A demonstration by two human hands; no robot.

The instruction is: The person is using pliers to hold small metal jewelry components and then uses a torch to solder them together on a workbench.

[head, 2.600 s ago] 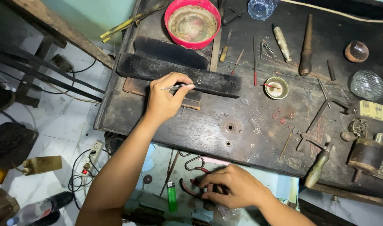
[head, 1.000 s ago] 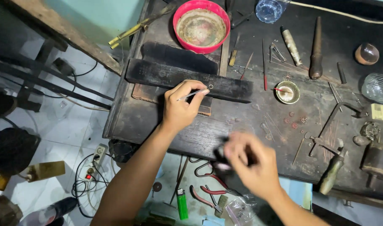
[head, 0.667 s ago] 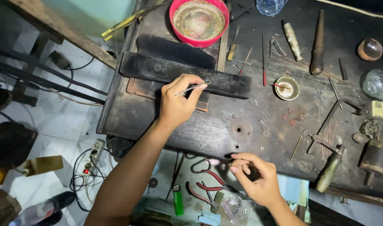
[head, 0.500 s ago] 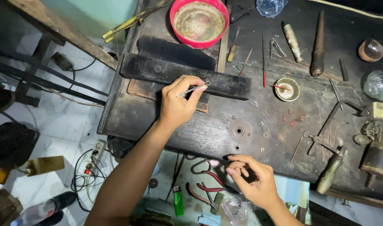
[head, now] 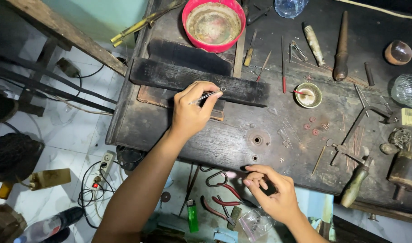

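Nearest, the right hand (head: 271, 193) curled at the bench (head: 215, 144) edge above red-handled pliers (head: 224, 191) and a green lighter (head: 193, 215); what it gripped, if anything, could not be told. Farther up, the left hand (head: 191, 110) pinched tweezers (head: 206, 96) whose tip held a small ring (head: 222, 89) over the black block (head: 197, 81), with a red bowl (head: 213, 22) beyond.

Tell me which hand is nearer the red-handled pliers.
Right. The right hand hovers just beside the red-handled pliers below the bench edge; the left hand is up on the charred wooden block, holding a thin wire.
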